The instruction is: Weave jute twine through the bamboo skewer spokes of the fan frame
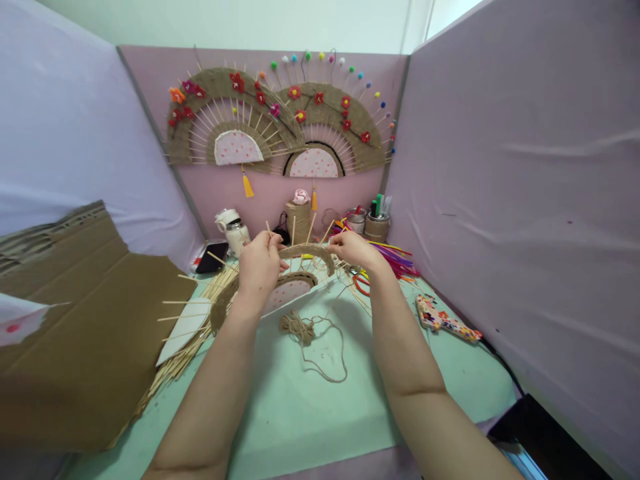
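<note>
Both of my hands hold up a half-round fan point(219, 308) of brown, twine-covered arcs and thin wooden sticks. Its inner half-circle point(289, 293) is pale with small pink spots. My left hand point(261, 263) is closed on the outer arc near the top, its thumb and fingers pinching together. At the right part of the same arc, my right hand point(353, 249) pinches the edge; its fingertips are partly hidden. Below the fan lies a small bundle of twine point(297, 327), with a loose strand curling to the right.
Cardboard point(90, 340) and many thin sticks point(175, 367) lie at left. Behind the hands stand a white bottle point(234, 230), a twine spool point(299, 223) and a pen holder point(377, 227). A floral-patterned glue gun point(445, 320) is at right. Two finished-looking fans point(330, 100) hang on the back panel.
</note>
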### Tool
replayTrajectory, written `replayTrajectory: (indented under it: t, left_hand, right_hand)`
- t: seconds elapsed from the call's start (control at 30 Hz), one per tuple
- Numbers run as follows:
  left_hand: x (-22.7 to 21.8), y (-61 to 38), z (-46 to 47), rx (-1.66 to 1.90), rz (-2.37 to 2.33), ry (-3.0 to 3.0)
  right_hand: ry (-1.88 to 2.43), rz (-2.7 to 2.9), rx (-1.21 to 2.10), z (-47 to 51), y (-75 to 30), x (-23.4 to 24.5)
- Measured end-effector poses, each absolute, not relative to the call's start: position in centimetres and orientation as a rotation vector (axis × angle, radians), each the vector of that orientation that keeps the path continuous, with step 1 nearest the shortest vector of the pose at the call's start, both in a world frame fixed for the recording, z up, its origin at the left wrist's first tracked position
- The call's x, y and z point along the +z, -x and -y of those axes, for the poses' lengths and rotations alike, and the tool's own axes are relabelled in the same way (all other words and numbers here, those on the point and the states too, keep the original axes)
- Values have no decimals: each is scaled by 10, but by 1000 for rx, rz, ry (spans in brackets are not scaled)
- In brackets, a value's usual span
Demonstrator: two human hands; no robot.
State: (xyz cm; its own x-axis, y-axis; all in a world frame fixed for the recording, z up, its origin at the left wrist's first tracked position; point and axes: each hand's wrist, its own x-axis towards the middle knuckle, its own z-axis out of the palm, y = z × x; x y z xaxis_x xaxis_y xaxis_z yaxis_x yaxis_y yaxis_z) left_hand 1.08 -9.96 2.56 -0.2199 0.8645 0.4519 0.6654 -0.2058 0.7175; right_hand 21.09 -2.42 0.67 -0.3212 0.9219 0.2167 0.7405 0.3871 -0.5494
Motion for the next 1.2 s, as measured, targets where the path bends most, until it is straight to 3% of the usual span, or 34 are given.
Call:
replayTrajectory:
  t: [0.17,0.47,0.9,1.2]
  left_hand:
    - [44,-11,93,1254,-1900,-1892]
    - [78,-9,126,1322,-1980,-2038]
    - [34,-21,84,1121,-1786,-1974]
    - [41,-15,103,1070,-1865,-2076]
  right_hand:
    - [1395,2089,549,34,-218,8]
    - [1062,2073,646,62,-203,11]
    - [1336,1796,662,78,-227,-47]
    - [1335,1731,689,84,-229,-62]
